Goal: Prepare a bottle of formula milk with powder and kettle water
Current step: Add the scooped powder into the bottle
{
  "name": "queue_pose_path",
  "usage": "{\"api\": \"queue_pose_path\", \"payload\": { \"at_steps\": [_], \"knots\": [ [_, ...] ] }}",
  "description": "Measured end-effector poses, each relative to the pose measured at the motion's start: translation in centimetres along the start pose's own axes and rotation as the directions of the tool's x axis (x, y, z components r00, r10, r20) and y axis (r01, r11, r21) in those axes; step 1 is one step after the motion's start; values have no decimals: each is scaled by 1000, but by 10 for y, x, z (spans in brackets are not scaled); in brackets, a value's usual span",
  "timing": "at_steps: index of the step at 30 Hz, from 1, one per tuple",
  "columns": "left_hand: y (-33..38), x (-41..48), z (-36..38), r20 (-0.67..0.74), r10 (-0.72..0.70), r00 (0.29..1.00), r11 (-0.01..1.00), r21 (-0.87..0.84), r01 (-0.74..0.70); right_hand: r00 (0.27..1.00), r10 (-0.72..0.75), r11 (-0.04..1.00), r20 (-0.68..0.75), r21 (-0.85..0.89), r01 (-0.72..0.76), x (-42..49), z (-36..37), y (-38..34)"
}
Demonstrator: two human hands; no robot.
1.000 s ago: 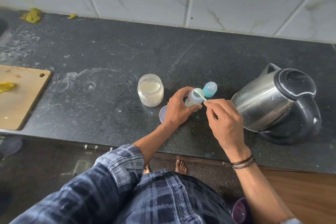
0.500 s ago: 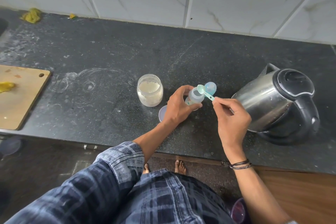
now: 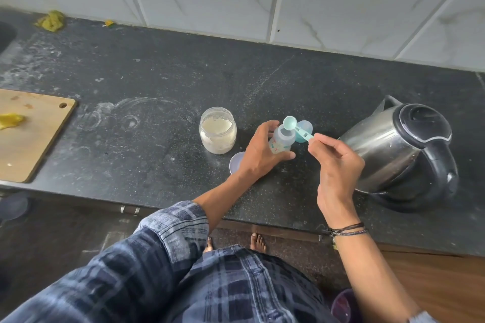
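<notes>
Small clear baby bottle (image 3: 281, 140) stands uncapped on the dark stone counter (image 3: 157, 81), left hand (image 3: 258, 151) wrapped around it. Right hand (image 3: 334, 158) pinches a teal plastic scoop (image 3: 295, 127) over its mouth. Powder dosing appears underway; next likely another scoop from the glass powder jar (image 3: 217, 130), or water from the steel kettle (image 3: 401, 149).

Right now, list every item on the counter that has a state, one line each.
Small clear baby bottle: uncapped, upright, in the left hand's grip.
Teal plastic scoop: empty, over the bottle's mouth, pinched by the right hand.
Clear glass powder jar: open, partly full.
Steel kettle with black lid: lid shut.
Blue bottle cap: off, behind the bottle.
</notes>
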State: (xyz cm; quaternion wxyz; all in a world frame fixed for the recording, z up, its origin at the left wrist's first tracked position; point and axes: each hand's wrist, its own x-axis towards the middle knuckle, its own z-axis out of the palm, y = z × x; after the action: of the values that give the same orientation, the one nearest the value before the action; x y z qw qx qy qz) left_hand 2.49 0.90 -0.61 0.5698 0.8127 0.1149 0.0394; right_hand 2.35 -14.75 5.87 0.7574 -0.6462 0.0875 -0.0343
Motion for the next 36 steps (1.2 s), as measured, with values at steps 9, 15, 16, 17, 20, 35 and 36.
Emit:
{"api": "queue_pose_path", "payload": {
  "at_steps": [9,15,16,17,20,35,36],
  "knots": [
    [-17,-29,-16,-80,37,996,995,95,-29,990,14,999,139,-42,-8,-5,26,-7],
    [-26,-52,-32,-74,162,984,961,240,-141,945,-1,956,326,-277,97,-3,58,-13],
    [-28,-56,-35,-66,199,978,944,282,-173,936,3,946,351,-305,111,-3,65,-14],
    [-30,-59,-38,-53,239,970,921,329,-209,927,-4,933,376,-332,139,-2,73,-15],
    [-38,-68,-45,-12,350,937,839,449,-308,887,-60,874,459,-406,269,-3,94,-17],
    [-79,-87,-62,74,419,905,743,544,-389,747,-57,477,662,-639,603,15,158,0],
    [-79,-88,-62,69,408,910,750,543,-378,748,-52,475,662,-642,602,17,160,0]
  ]
}}
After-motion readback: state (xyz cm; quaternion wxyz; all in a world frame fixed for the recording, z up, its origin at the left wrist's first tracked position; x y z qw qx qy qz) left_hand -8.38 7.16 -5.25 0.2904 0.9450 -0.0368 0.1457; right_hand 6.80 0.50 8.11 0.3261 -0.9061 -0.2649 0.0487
